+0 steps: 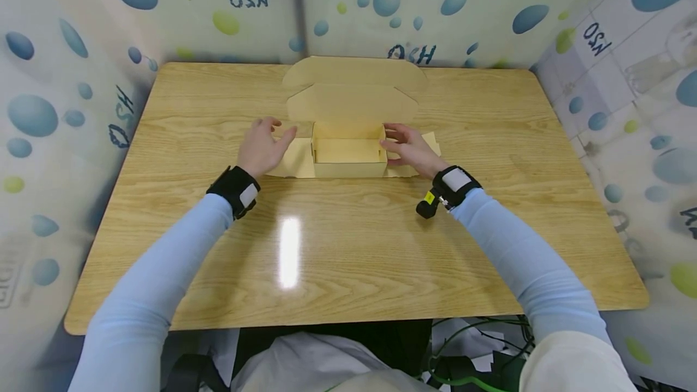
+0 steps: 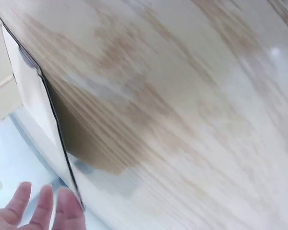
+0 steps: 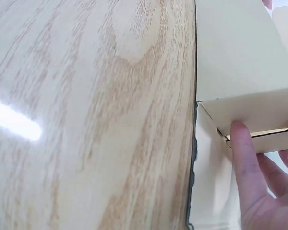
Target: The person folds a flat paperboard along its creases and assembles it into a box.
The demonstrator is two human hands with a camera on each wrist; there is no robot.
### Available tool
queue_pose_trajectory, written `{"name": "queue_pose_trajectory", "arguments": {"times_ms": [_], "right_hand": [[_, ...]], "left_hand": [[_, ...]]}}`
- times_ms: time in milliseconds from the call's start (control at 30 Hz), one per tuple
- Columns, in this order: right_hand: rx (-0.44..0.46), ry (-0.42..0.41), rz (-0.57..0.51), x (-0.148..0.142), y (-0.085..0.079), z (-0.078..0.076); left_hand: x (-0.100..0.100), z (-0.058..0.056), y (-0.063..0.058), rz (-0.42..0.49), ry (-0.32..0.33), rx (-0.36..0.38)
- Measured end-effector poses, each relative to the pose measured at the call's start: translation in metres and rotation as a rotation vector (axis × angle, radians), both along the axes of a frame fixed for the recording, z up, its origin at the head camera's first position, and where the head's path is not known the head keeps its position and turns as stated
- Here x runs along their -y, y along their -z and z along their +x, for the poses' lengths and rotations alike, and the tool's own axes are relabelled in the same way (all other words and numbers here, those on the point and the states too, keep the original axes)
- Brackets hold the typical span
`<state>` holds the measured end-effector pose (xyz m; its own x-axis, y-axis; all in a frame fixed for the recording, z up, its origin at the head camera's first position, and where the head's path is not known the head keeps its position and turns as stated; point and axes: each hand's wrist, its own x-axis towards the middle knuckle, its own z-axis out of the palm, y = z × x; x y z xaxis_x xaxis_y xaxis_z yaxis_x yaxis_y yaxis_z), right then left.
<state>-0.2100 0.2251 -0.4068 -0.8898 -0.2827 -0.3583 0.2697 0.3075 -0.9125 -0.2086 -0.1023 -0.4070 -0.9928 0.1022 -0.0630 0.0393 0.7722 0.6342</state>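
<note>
An unfolded cardboard box (image 1: 351,170) stands on the table, its lid (image 1: 354,101) raised at the back and side flaps spread out. My right hand (image 1: 411,151) is at the box's right wall (image 3: 264,108), fingers bent about its edge and one fingertip (image 3: 238,127) against the outer face. To the left, my left hand (image 1: 263,147) hovers over the left flap (image 1: 296,159), fingers loosely bent and holding nothing. In the left wrist view, its fingertips (image 2: 67,201) show beside the cardboard edge.
The wooden table (image 1: 348,247) carries the box near its back middle. A patterned curtain (image 1: 348,17) hangs behind and along both sides. Green and black cables (image 1: 463,343) lie below the table's front edge. Each wrist wears a black strap (image 1: 234,191).
</note>
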Motion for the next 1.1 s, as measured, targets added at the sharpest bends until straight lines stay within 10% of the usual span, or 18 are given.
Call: {"name": "queue_pose_trajectory", "arguments": {"times_ms": [1100], "right_hand": [[-0.004,-0.001,-0.002,-0.001,0.001,0.0]], "left_hand": [[0.0,-0.024,-0.01,-0.021,-0.016,0.278]]}}
